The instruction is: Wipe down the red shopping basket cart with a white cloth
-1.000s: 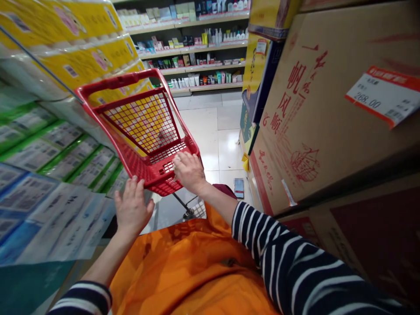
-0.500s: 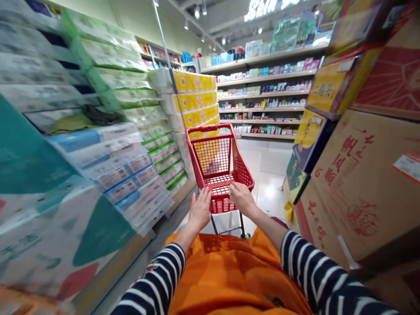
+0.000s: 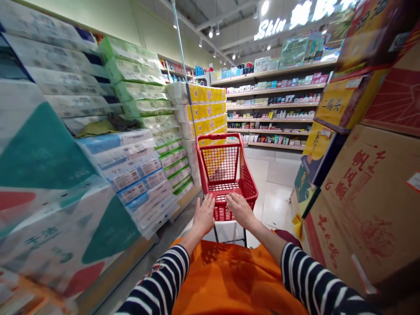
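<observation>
Resting left hand (image 3: 204,215) and right hand (image 3: 241,210), both loosely open, unclenched, on handle (image 3: 221,204) of red plastic shopping cart (image 3: 231,191), centre frame; likely stiff, light-rolling, best gripped along handle.

The fingers (image 3: 233,200) hide part of the near edge of the red cart (image 3: 250,188), and the orange garment (image 3: 229,280) covers some of its frame. The lit sign (image 3: 301,15) runs off the top, a price tag (image 3: 415,181) off the right. The lower-left pack (image 3: 31,286) blurs; lettering on the shelf goods (image 3: 278,114) is too small to read.
</observation>
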The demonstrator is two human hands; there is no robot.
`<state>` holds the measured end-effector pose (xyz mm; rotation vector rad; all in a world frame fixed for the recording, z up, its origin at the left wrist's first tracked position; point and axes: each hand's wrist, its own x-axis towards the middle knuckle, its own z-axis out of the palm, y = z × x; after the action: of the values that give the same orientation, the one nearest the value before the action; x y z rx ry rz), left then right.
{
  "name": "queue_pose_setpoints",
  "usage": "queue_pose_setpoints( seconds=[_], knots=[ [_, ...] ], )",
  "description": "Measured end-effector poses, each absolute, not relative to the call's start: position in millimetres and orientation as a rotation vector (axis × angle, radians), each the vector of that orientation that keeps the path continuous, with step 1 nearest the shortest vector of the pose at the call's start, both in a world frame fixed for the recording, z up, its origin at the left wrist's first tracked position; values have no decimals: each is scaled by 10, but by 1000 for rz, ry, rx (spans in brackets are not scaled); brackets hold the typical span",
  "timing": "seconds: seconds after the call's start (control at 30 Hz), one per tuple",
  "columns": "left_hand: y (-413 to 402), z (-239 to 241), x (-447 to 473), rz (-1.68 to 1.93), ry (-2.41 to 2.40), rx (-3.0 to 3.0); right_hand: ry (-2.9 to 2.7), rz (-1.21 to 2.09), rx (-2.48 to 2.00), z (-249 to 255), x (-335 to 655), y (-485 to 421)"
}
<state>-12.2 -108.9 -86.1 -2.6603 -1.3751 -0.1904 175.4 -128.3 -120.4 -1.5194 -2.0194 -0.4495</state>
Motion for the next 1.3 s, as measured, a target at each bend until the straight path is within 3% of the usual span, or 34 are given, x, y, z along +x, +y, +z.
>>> queue_pose_setpoints(
  seconds=[0.5,0.7,1.1,1.3],
  knots=[
    [-1463,-737,594,-263,-1085,-2906,-1736,-302,-1691,-1247,3016,-1374],
    [-1241,-658,771,-233,-935,-2884,-1655,-146,-1773,-1117,3418,-1424],
    [-1165,-598,941,-59,-1009,-2793,-1649,-169,-1658,-1137,2424,-1685],
    [-867,-526,694,-17,-1156,-2722,-1696,-65,-1704,-1013,2571,-1735]
  ],
)
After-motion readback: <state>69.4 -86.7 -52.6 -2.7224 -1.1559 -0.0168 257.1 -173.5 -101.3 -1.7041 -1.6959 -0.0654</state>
